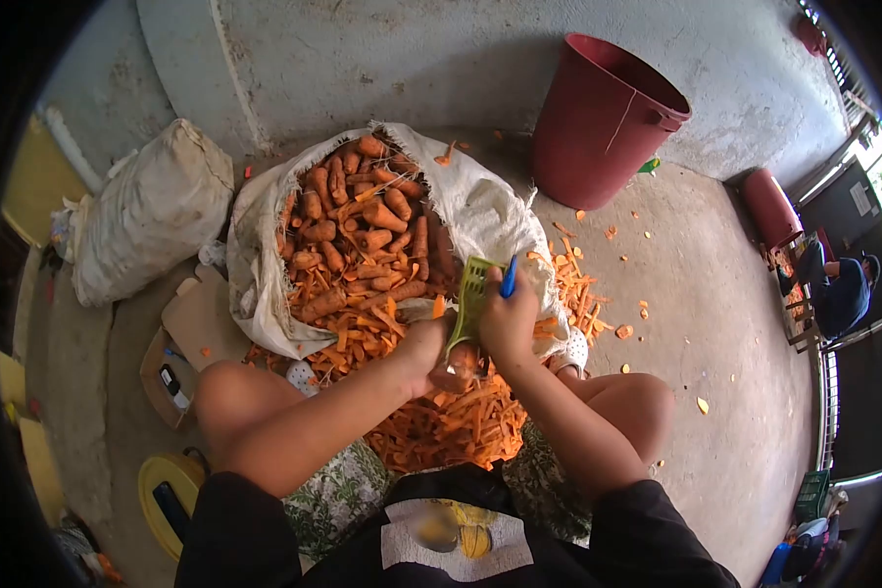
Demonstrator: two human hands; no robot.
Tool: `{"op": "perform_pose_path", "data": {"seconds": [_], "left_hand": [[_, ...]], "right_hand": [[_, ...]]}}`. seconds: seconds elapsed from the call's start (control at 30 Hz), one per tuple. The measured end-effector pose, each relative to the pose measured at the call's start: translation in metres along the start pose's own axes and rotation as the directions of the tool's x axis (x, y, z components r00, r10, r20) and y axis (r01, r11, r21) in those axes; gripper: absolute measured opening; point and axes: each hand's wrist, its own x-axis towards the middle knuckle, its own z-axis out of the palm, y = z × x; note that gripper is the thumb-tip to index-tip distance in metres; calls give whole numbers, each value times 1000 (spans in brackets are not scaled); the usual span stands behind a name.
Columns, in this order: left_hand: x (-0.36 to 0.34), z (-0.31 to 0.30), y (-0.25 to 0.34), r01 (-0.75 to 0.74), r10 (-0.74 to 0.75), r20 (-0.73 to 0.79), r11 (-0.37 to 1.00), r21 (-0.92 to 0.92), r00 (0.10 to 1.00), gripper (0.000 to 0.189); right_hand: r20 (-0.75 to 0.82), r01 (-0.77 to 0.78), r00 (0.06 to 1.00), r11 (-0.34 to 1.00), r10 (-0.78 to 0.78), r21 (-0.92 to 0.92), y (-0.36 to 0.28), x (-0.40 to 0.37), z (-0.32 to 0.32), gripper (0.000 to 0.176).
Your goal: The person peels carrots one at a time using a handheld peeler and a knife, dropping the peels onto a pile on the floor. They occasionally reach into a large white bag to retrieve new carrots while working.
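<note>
My left hand (419, 351) is closed around a carrot (455, 368), which lies low between my two hands; part of it is hidden. My right hand (510, 316) grips a green slotted peeler (471, 294) whose lower end meets the carrot. From the same fist sticks up a blue handle-like piece (509, 276); its kind is not clear. Beneath the hands lies a heap of orange peelings (451, 426). Just beyond them a white woven sack (480, 201) lies open, with many unpeeled carrots (363, 211) and more peelings in its mouth.
A tall dark red bin (598, 137) stands against the wall at the back right. On the left are a full white sack (152, 216), an open cardboard box (157, 377) and a yellow lid (157, 480) with a phone. Scraps dot the floor; a seated person (843, 294) is far right.
</note>
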Motion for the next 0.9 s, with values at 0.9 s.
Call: {"op": "perform_pose_path", "data": {"seconds": [0.9], "left_hand": [[-25, 6, 3, 117, -160, 65, 896, 429, 985, 38]], "right_hand": [[-332, -239, 923, 965, 192, -105, 58, 81, -40, 25]]}}
